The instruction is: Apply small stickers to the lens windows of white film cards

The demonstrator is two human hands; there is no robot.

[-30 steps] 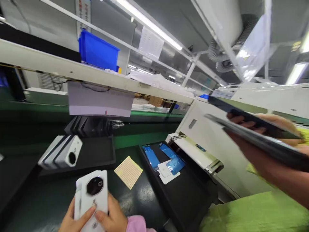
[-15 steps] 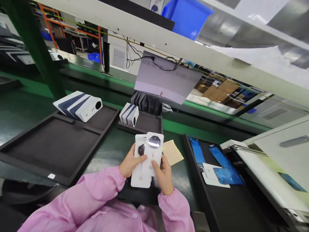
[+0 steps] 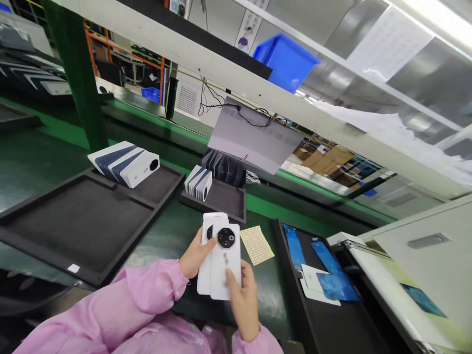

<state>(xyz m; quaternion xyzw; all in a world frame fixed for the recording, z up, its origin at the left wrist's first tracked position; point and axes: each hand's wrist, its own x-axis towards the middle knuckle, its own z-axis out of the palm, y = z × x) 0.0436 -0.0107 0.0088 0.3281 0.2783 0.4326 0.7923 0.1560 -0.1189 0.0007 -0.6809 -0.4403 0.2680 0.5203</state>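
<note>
Two white phones with black octagonal camera bumps sit fanned in my hands, back sides up, over the green bench. My right hand [image 3: 239,295] grips the front phone [image 3: 225,260] from below, thumb across its back. My left hand [image 3: 193,255] holds the rear phone [image 3: 205,265], which peeks out to the left behind the front one. Both arms wear pink sleeves.
A large black tray [image 3: 81,221] at left holds a row of leaning phones [image 3: 127,164]. A smaller black tray [image 3: 221,196] behind has more phones [image 3: 199,182]. A yellow label sheet [image 3: 257,244] lies on the bench. Blue films [image 3: 332,275] rest on a black tray at right, beside a white machine [image 3: 416,265].
The view swung left and down, away from a co-worker's arm holding dark phones at right. My hands with both white phones shifted slightly lower and the front phone slid down.
</note>
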